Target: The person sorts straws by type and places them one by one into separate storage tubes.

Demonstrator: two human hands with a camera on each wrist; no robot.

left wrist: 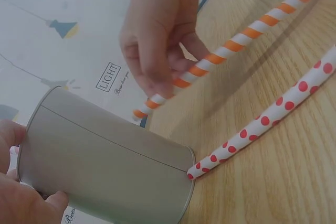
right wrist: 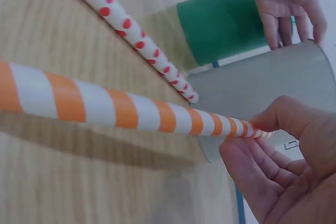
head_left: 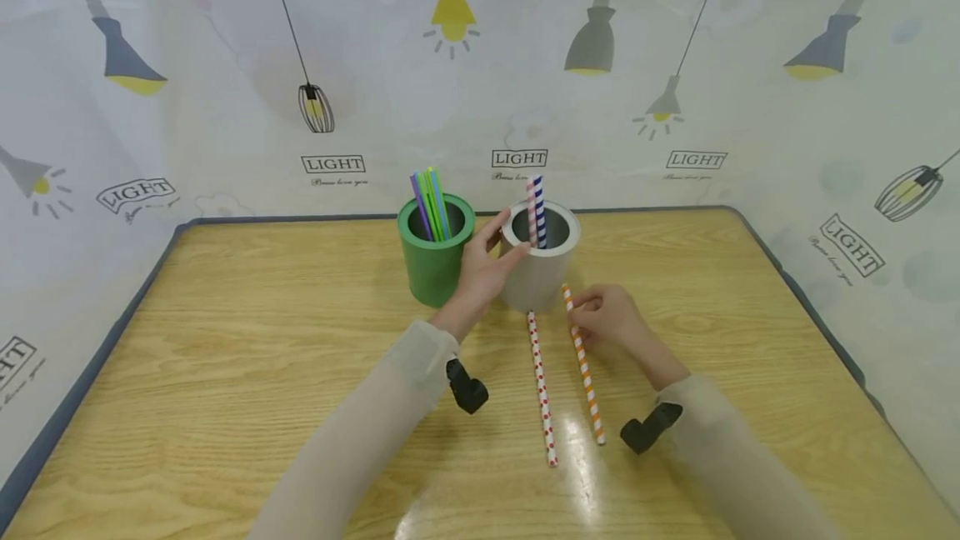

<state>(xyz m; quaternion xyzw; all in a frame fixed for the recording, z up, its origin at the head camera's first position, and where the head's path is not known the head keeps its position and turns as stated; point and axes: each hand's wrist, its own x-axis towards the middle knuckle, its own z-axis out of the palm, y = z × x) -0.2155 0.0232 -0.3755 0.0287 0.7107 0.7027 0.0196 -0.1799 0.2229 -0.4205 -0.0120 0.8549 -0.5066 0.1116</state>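
Observation:
Between thumb and fingertips, my right hand (head_left: 611, 319) pinches an orange-and-white striped paper straw (head_left: 585, 373) near its far end. In the left wrist view the straw slants over the table, its shadow beside it. My left hand (head_left: 480, 273) grips the upper left side of a grey cup (head_left: 534, 283), thumb at the front of the rim. A pink-striped straw (head_left: 532, 219) and a blue-striped straw (head_left: 541, 215) stand in that cup, their lower parts hidden. A white straw with red dots (head_left: 540, 390) lies on the table, its far end at the cup's base.
Left of the grey cup stands a green cup (head_left: 435, 273) holding several purple, green and blue straws (head_left: 431, 202). The wooden table (head_left: 262, 340) ends at a dark back edge, against a wall covering (head_left: 390, 107) printed with lamps.

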